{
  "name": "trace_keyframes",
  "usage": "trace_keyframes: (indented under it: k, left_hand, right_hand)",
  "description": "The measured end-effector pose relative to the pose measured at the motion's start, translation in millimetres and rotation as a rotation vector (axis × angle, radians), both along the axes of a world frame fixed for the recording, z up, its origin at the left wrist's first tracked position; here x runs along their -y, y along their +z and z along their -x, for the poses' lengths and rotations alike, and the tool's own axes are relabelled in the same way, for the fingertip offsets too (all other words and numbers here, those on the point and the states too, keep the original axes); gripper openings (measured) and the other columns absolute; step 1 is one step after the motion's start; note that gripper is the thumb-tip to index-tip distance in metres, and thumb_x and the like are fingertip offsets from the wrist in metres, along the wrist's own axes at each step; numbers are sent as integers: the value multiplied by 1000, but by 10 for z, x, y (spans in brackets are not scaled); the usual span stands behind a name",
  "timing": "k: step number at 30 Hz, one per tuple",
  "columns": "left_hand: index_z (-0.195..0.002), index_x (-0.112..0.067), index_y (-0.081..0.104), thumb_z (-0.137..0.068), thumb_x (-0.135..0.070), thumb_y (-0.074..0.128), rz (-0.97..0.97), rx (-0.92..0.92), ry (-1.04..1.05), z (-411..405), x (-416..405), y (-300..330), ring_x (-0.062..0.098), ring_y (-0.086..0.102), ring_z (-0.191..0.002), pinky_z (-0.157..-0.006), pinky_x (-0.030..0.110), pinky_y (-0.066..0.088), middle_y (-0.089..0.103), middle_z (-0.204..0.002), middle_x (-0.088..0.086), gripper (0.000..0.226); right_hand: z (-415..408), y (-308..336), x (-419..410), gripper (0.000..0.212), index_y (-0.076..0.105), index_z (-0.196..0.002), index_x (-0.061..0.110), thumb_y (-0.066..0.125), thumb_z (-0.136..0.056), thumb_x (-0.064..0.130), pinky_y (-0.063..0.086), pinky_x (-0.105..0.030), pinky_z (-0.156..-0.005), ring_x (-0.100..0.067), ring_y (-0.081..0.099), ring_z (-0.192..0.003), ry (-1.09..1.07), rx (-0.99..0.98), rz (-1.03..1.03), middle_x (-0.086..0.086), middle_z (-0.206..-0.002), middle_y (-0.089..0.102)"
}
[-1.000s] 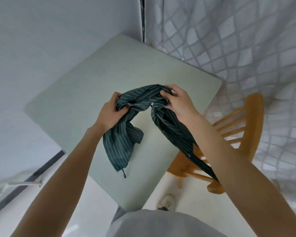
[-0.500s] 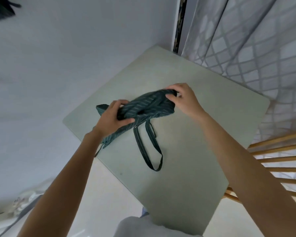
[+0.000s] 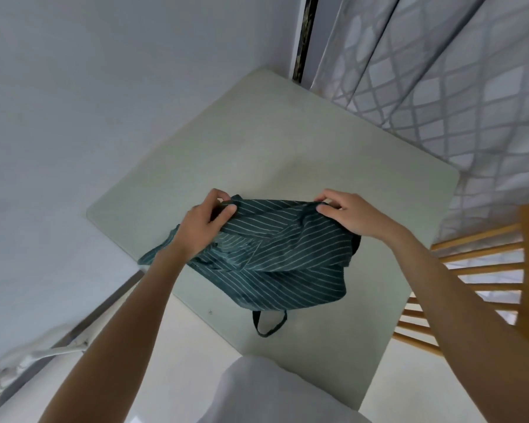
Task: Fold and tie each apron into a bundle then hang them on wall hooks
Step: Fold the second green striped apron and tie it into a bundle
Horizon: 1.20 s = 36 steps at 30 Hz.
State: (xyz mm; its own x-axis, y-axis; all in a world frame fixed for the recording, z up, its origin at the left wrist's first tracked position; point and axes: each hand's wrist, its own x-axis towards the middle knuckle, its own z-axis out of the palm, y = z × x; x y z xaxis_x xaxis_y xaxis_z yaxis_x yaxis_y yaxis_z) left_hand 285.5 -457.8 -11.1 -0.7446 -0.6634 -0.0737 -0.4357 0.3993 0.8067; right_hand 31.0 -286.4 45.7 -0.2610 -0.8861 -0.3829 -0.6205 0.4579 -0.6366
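A dark striped apron (image 3: 275, 251) is being held just above the pale table (image 3: 287, 141), near the table's front half, with its lower folds apparently resting on the top. Its upper edge is being pinched at one end by the left hand (image 3: 202, 224) and at the other by the right hand (image 3: 345, 213), fingers curled over the cloth, probably so that the fabric is being kept stretched for an even fold. A strap loop (image 3: 269, 325) is being left trailing on the table below the apron. A wooden chair (image 3: 486, 270) is standing at the table's right side, a curtain (image 3: 440, 87) hanging behind. No hooks are being shown.
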Motion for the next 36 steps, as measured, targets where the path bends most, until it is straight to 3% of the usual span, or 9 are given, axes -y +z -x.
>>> trace_keyframes:
  k: [2, 5, 10, 16, 19, 22, 27, 32, 36]
  left_hand:
    - [-118, -32, 44, -87, -39, 62, -139, 27, -138, 11, 76, 82, 12, 65, -82, -79, 24, 52, 66, -95, -4, 37]
    - [-127, -30, 45, -83, -26, 70, 72, 206, -210, 74, 252, -56, 9, 63, -86, -87, 26, 46, 65, -103, -8, 51]
    - [-111, -21, 56, -86, -23, 65, 238, 260, -19, 172, 455, -310, 21, 67, -86, -76, 31, 47, 70, -104, -3, 27]
    - [-97, -24, 67, -88, -32, 63, 311, 179, 40, 315, 503, -412, 20, 66, -77, -65, 29, 50, 73, -87, -4, 13]
    - [-97, -23, 70, -85, -31, 67, 400, 206, 27, 371, 522, -410, 21, 59, -91, -67, 29, 45, 70, -94, -2, 15]
    - [-99, -23, 71, -85, -31, 67, 439, 327, 65, 368, 577, -415, 21, 53, -100, -68, 31, 43, 64, -106, -2, 16]
    - [-96, -23, 70, -90, -38, 59, 319, 310, 201, 599, 746, -312, 21, 62, -76, -65, 29, 44, 66, -97, -1, 20]
    - [-97, -18, 69, -92, -27, 57, 266, 77, 218, 1287, 1001, -122, 20, 66, -76, -78, 36, 53, 70, -93, 4, 16]
    - [-100, -11, 69, -91, -19, 59, 411, -81, 151, 1827, 1279, 16, 24, 65, -81, -80, 38, 54, 67, -99, 9, 16]
  right_hand:
    - [117, -84, 20, 22, 58, -114, 21, 46, -98, 30, 49, -37, -78, -23, 63, -85, -35, -169, 30, 0, -102, 67]
    - [298, -335, 15, 20, 59, -113, 17, 53, -95, 22, 46, -33, -79, -25, 61, -94, -160, -284, 30, -5, -109, 66]
    - [307, -687, -52, 42, 53, -123, 20, 63, -84, 11, 35, -42, -100, -31, 44, -119, -243, -474, -20, -11, -127, 49]
    - [-113, -813, 115, 63, 58, -119, 15, 80, -60, 8, 43, -40, -89, -29, 52, -105, 200, -796, 264, -12, -114, 55]
    - [-222, -863, 223, 57, 63, -109, 11, 79, -57, -4, 51, -31, -64, -22, 57, -77, 338, -728, 319, -9, -92, 59]
    - [-140, -793, 283, 35, 69, -101, 16, 79, -68, 7, 52, -28, -48, -14, 59, -59, 320, -560, 320, -1, -81, 67]
    - [366, -349, 458, 21, 72, -104, 25, 67, -85, 18, 50, -27, -76, -7, 59, -68, -130, -450, 248, 7, -102, 72]
    - [974, -47, 772, 23, 72, -105, 24, 62, -86, 15, 41, -25, -77, -19, 62, -92, -278, -519, 85, 2, -106, 70]
    - [1421, -11, 1090, 21, 70, -95, 18, 60, -83, 4, 52, -34, -80, -22, 67, -81, -546, -300, 237, -6, -94, 71]
